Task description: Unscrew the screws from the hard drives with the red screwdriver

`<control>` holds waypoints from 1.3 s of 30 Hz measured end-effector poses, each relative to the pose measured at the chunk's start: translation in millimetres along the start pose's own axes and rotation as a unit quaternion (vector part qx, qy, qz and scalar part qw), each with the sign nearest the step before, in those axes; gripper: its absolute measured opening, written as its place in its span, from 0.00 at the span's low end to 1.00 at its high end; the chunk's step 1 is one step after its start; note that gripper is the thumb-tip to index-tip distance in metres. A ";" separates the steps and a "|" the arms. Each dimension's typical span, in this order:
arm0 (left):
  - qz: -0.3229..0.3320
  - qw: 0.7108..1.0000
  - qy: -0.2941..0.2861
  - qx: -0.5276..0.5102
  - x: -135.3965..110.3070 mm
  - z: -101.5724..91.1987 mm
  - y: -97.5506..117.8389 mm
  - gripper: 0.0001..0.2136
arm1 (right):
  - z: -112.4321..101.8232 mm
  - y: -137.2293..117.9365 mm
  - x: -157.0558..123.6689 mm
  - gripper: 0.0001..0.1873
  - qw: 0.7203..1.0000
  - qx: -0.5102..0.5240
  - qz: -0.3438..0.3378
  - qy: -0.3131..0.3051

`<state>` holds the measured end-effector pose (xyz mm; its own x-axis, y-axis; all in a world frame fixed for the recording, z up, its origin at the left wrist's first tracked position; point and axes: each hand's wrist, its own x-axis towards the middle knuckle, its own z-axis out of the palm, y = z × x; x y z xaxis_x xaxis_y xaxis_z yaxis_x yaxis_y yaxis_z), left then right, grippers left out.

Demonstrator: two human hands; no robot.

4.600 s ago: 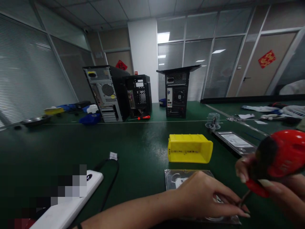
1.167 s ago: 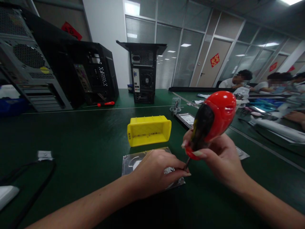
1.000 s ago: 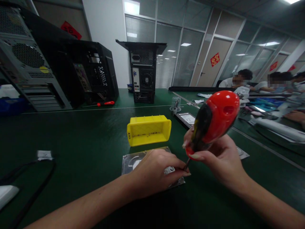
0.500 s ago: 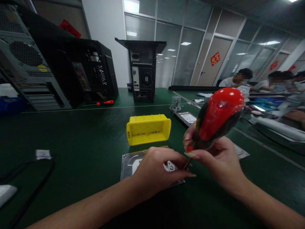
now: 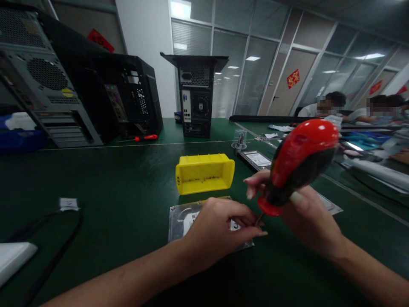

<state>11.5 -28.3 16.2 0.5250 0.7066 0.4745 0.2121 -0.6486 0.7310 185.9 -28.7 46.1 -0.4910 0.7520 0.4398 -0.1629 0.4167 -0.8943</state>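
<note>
Both hands are sharing one tilted screwdriver point(image 5: 300, 164): the right hand point(image 5: 315, 224) is gripping its handle point(image 5: 311, 143), while the left hand point(image 5: 220, 224) is pinching the shaft point(image 5: 260, 218) near its hidden tip and covering part of a hard drive point(image 5: 177, 222). Guiding the shaft in line is probably limiting slips. Just beyond them, a yellow bin point(image 5: 206, 160) is sitting; farther off, a black computer tower point(image 5: 206, 91) is standing.

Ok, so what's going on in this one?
The camera wearer's right hand holds a red and black screwdriver, its shaft slanting down to the left hand. The left hand is over a hard drive on the green table; what the screwdriver's tip touches is hidden. A yellow bin sits just beyond the hard drive.
</note>
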 end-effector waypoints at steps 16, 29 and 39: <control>0.045 0.999 -0.029 0.005 -1.1 2.2 -1.8 0.06 | 4.6 -0.9 6.3 0.12 0.992 -0.068 -0.050 0.093; 0.023 0.998 -0.050 0.006 -2.4 0.3 -4.7 0.06 | 1.4 -1.6 -0.3 0.24 0.999 -0.024 -0.018 0.032; 0.015 0.991 -0.119 0.055 9.4 -29.2 -0.8 0.08 | 8.3 5.0 -0.3 0.14 1.000 0.030 -0.007 -0.005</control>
<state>-7.8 -12.9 34.5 0.7084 0.6090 0.3567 0.2756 -0.7040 0.6546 178.2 -31.1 40.8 -0.4971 0.7406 0.4521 -0.2209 0.3959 -0.8913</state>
